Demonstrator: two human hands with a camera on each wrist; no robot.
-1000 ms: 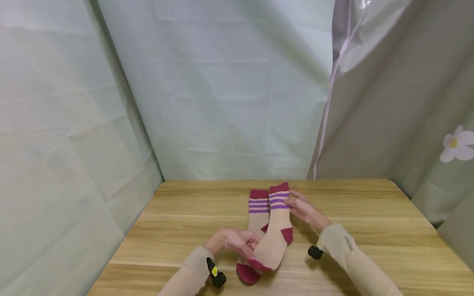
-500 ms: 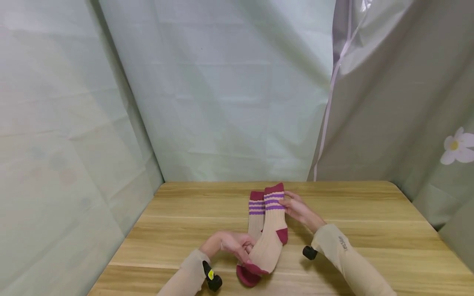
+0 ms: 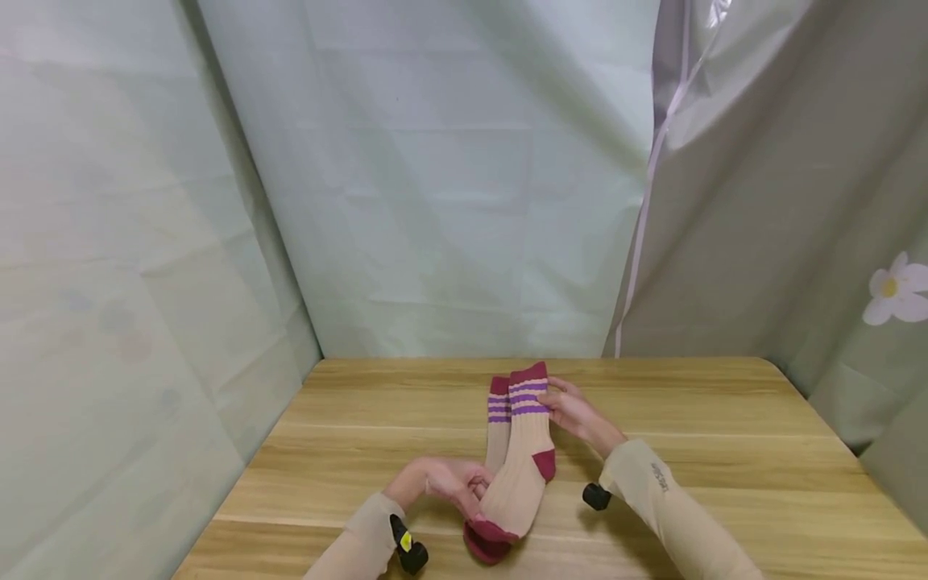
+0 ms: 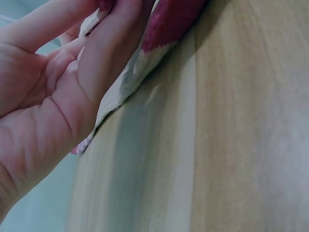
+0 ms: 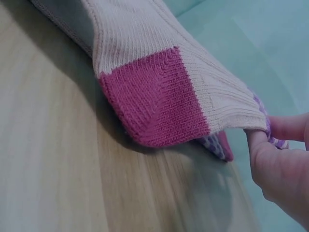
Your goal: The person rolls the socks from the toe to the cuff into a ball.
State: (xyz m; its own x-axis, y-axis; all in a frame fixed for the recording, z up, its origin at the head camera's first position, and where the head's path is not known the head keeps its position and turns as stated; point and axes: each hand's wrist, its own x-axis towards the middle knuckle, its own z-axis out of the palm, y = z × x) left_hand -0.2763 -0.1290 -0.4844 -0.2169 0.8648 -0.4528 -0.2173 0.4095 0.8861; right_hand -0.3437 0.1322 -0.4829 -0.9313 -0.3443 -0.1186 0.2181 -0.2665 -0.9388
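Person's left hand [image 3: 442, 482] pinches the toe, right hand [image 3: 573, 411] the cuff of the upper beige ribbed sock with maroon heel and purple stripes [image 3: 524, 459] — held just over its twin sock [image 3: 497, 419] on the wooden table [image 3: 725, 451] (only partly overlapping) — lower evenly, edges matched.

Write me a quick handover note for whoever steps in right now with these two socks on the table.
Left hand: grips the toe end of the upper sock.
Right hand: pinches that sock's striped cuff, holding it raised off the wooden table.
Lower sock: lies flat on the table beneath, mostly covered; its cuff and maroon toe peek out on the left.
Done: upper sock is stretched out between both hands, roughly over its mate.
Left, by my reading: line up cuffs, heels and toes, lay the upper sock down; any folding is not started.
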